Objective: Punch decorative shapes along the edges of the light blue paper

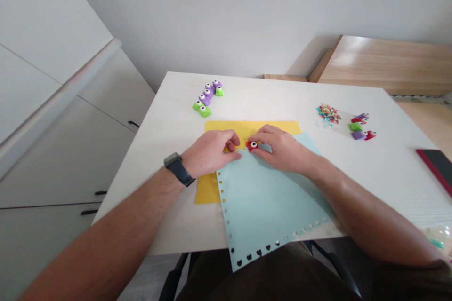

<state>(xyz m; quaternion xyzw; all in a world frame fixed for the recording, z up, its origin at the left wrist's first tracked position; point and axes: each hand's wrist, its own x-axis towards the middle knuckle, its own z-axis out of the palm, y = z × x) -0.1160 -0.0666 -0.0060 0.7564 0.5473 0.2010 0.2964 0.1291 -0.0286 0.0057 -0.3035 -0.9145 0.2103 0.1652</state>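
Observation:
A small red craft paper punch [252, 146] with a white top and a dark mark is held between the thumb and fingers of my right hand [280, 148]. It sits at the top edge of a light blue sheet of paper [271, 197]. My left hand [217, 150] is at the sheet's upper left corner, its thumb on the paper and its curled fingers apart from the thumb. Star-shaped holes run down the sheet's left edge, and heart-shaped ones lie along the bottom edge. Underneath is a yellow sheet [206, 190], partly covered.
Several purple and green punches [205, 98] stand at the back left of the white table [169, 230]. To the right are a pile of colourful paper bits [328, 113], more punches [358, 126] and a dark red-edged device [436, 164]. The blue sheet overhangs the front edge.

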